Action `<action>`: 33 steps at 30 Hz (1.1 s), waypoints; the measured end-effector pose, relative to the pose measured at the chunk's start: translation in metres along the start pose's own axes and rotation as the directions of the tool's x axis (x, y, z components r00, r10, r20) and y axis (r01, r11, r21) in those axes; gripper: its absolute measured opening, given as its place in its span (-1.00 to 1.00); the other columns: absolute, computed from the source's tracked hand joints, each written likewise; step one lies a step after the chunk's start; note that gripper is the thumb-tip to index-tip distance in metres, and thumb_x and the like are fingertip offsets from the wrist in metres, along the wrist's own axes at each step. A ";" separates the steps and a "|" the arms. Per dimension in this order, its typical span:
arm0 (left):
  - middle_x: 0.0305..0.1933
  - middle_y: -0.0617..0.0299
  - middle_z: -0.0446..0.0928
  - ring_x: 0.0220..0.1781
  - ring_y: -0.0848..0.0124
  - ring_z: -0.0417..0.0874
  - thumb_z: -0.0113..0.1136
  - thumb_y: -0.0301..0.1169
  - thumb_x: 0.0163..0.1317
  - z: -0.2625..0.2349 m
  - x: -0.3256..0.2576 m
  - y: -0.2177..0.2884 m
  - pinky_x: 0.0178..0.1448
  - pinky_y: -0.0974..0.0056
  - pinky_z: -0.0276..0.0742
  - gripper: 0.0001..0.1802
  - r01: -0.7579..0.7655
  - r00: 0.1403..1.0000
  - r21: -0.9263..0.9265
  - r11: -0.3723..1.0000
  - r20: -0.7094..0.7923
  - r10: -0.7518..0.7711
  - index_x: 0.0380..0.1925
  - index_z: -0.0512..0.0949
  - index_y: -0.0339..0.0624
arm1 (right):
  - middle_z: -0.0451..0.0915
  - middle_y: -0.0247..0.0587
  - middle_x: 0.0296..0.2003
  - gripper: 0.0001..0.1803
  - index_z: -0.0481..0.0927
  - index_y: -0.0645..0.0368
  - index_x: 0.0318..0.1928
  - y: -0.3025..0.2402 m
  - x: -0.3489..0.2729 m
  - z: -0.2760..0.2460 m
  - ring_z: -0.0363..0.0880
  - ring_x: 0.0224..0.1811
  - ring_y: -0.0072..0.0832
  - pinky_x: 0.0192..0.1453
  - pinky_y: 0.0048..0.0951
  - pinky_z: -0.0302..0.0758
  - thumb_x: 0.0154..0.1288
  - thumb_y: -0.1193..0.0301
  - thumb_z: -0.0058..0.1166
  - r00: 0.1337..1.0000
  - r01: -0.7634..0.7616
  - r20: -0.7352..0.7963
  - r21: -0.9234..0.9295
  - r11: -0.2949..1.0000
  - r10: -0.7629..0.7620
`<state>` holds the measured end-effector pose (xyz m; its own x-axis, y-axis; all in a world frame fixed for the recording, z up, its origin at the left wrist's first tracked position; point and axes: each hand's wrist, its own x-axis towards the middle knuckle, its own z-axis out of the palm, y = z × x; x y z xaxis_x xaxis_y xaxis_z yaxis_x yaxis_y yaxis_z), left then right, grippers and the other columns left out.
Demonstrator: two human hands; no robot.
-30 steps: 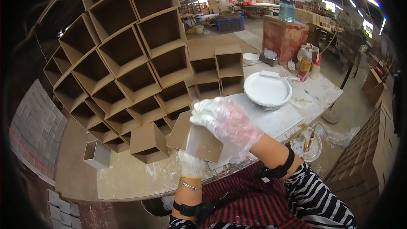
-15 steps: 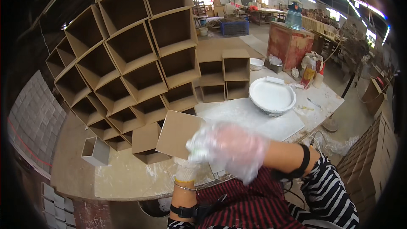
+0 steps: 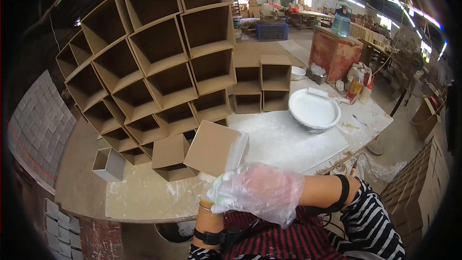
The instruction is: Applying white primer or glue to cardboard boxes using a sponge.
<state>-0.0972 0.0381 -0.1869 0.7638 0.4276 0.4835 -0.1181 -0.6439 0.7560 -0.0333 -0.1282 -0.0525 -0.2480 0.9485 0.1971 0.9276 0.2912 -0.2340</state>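
Note:
A brown cardboard box (image 3: 211,147) is tilted up in front of me, with a white coating along its right side. My left hand (image 3: 206,181), in a white knit glove, grips its lower edge; my right hand hides most of the fingers. Across the left wrist lies my right hand (image 3: 260,188), inside a loose clear plastic bag or glove smeared white. Its fingers are closed and point left, just below the box. Whatever they hold is hidden by the plastic. A round basin of white liquid (image 3: 314,110) stands to the right, a white block on its far rim.
Stacked open boxes (image 3: 159,48) rise at the left and ahead. A box coated pale grey (image 3: 109,164) stands at the table's left. A white-smeared board (image 3: 288,139) lies under the basin. Beyond are a red cabinet (image 3: 332,55) with a water jug, bottles and a standing fan (image 3: 409,62).
My right hand has moved down from the box's right edge to over my left wrist. The box has turned, showing its white-coated right side. The view has shifted slightly.

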 end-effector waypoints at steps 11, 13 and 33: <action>0.19 0.05 0.62 0.27 0.18 0.62 0.31 -0.14 0.30 -0.015 0.017 0.020 0.32 0.09 0.56 -0.48 -0.122 0.992 0.157 0.980 -0.023 0.127 0.20 0.57 -0.12 | 0.65 -0.05 0.18 -0.50 0.68 0.07 0.21 0.003 -0.001 -0.019 0.58 0.32 -0.16 0.38 -0.17 0.55 0.21 0.48 0.20 0.972 0.150 -0.154 -0.168 0.974 -0.176; 0.17 0.06 0.63 0.24 0.19 0.63 0.34 -0.13 0.27 -0.012 0.017 0.014 0.29 0.09 0.57 -0.48 -0.081 0.996 0.026 0.996 -0.039 0.082 0.17 0.59 -0.11 | 0.62 -0.10 0.24 -0.51 0.64 0.11 0.25 -0.004 -0.004 -0.017 0.57 0.30 -0.21 0.43 -0.22 0.49 0.28 0.50 0.11 0.963 0.209 -0.217 0.228 0.951 -0.159; 0.04 0.12 0.70 0.07 0.15 0.74 0.55 -0.08 0.01 0.001 0.019 0.068 0.10 0.11 0.66 -0.31 -0.147 0.960 -0.273 0.951 -0.270 0.071 0.14 0.62 -0.12 | 0.71 -0.11 0.02 -0.64 0.76 0.11 0.00 0.006 -0.038 -0.037 0.68 0.09 -0.39 0.04 -0.30 0.64 0.17 0.38 0.28 0.780 -0.522 0.134 0.678 0.518 0.611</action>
<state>-0.0898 0.0014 -0.1265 0.5539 0.5361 0.6370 -0.3975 -0.5020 0.7681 -0.0081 -0.1673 -0.0260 0.3359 0.9346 -0.1168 0.4204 -0.2597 -0.8694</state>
